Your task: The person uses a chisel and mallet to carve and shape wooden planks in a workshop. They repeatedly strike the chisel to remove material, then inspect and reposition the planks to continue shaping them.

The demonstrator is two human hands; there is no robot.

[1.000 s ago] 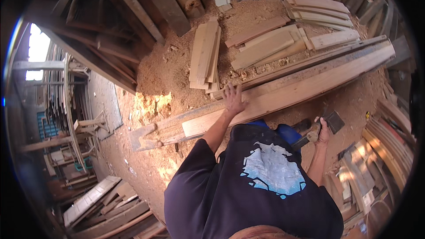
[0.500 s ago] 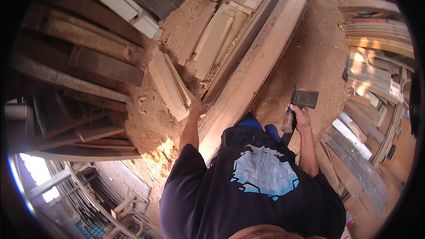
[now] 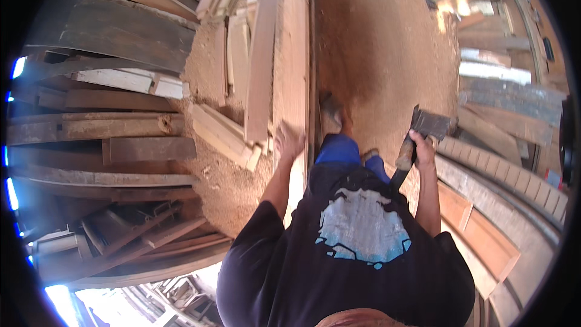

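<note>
Resting the left hand (image 3: pixel 290 142) on a long pale plank (image 3: pixel 293 54), its grip impossible to tell; the right hand (image 3: pixel 425 150) is clasping a dark-headed tool (image 3: pixel 432 124);
the plank is stretching forward over sawdust-strewn floor (image 3: pixel 387 54); stacked timber (image 3: pixel 121 126) is lining both sides; daylight (image 3: pixel 63 303) is glowing lower-left.
</note>
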